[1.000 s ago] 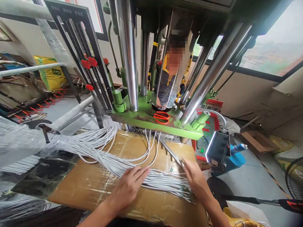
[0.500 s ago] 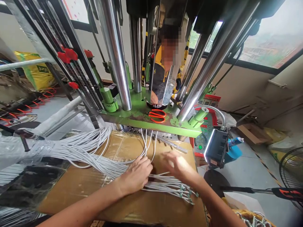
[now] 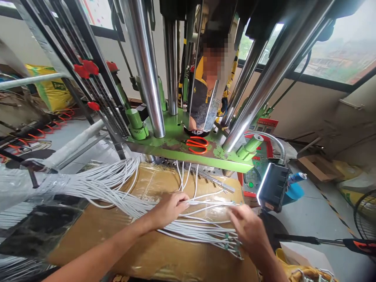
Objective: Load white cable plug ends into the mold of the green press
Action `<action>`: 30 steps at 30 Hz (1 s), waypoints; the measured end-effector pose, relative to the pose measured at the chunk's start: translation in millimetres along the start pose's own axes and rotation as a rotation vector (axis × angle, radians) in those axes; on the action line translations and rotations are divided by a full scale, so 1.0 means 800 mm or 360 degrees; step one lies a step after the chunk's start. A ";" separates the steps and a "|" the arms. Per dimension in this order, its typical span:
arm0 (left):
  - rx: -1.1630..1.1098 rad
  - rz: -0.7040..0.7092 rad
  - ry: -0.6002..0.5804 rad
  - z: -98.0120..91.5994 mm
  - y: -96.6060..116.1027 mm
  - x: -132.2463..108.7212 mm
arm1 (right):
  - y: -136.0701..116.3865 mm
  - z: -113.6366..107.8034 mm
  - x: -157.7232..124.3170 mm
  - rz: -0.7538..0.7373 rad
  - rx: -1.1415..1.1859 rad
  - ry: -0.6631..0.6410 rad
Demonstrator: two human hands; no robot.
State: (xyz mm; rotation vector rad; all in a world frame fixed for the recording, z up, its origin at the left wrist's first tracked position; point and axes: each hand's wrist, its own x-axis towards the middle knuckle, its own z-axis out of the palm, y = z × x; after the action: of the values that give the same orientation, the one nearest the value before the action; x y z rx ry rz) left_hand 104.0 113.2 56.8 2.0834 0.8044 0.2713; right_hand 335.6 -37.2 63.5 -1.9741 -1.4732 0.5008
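Observation:
My left hand [image 3: 172,209] is closed in a pinch on a few white cables [image 3: 208,202], which run out to the right from its fingertips. My right hand [image 3: 248,225] is beside the far ends of these cables, its fingers bent and smeared by motion. Whether it grips an end cannot be made out. Below both hands a thicker bundle of white cables [image 3: 194,232] lies across the cardboard [image 3: 176,262], with small green end pieces [image 3: 226,241] at its right tip. Several separate cables [image 3: 196,182] run up toward the machine's lower edge.
Ahead stands a press with a green plate [image 3: 188,154] and steel columns [image 3: 148,78]. Orange-handled scissors [image 3: 197,145] lie on the plate. A lit black lamp [image 3: 273,186] is at the right. Plastic wrap [image 3: 35,186] covers the cable bundle at left. A person is reflected in the polished metal.
My left hand has risen slightly and now pinches a few cables apart from the bundle. My right hand has moved right and down to the cable ends. The view has shifted slightly.

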 end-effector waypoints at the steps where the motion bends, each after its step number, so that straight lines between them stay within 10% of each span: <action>1: 0.0122 0.0123 0.0118 0.002 0.007 -0.005 | -0.014 0.013 -0.010 0.0144 0.0289 -0.0158; 4: 0.0300 0.0399 0.0160 0.007 0.021 -0.030 | -0.045 0.054 -0.025 0.0594 0.1311 -0.0538; 9: 0.0218 0.0372 -0.0040 0.020 0.004 -0.089 | -0.047 0.077 -0.019 0.0947 0.2461 -0.0327; 16: -0.0484 -0.0198 -0.0344 0.055 0.030 -0.093 | -0.056 0.087 -0.027 0.0701 0.2043 -0.0187; 23: -0.0976 -0.0332 -0.0496 0.073 0.039 -0.068 | -0.047 0.051 -0.010 0.0627 0.2263 0.0071; 30: -0.1911 -0.0553 -0.0607 0.077 0.058 -0.049 | -0.076 0.085 -0.016 0.0595 0.1549 0.0462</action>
State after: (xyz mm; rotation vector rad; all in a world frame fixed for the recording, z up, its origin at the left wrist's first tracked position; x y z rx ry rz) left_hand 122.7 28.7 59.7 0.8110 0.5283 0.1009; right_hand 245.5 -20.8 53.4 -1.4121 -0.4865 0.8442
